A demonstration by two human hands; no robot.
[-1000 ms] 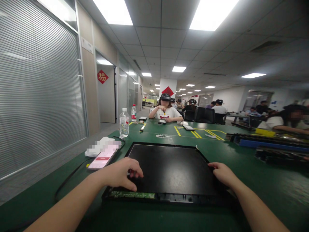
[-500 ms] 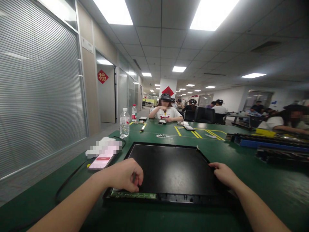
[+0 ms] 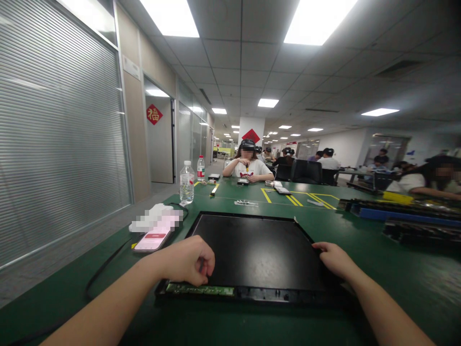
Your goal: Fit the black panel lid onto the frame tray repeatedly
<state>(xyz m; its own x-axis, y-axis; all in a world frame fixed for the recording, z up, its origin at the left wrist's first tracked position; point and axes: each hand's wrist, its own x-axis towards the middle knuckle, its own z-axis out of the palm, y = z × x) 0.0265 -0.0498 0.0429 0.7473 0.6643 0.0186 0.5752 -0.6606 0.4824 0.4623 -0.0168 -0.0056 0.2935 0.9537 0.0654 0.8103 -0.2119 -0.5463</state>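
A black flat display panel (image 3: 252, 250) lies in its black frame on the green table, right in front of me. A strip of green circuit board (image 3: 201, 290) runs along the left part of its near edge. My left hand (image 3: 192, 262) is over the panel's near left corner, just above the board, with its fingers curled and the thumb close to the fingertips. Whatever those fingers hold, if anything, is hidden. At the panel's right edge, my right hand (image 3: 333, 259) grips the rim between thumb and fingers; part of these fingers is out of sight underneath.
Left of the panel lie a phone (image 3: 153, 239) and a black cable (image 3: 104, 269), with a water bottle (image 3: 186, 183) behind. Small parts (image 3: 246, 203) lie beyond the panel. Black and blue strips (image 3: 403, 211) are stacked at right. A co-worker (image 3: 248, 166) sits opposite, hands on a small device.
Almost nothing differs: the whole view has shifted very slightly. Both my hands keep their places at the panel.
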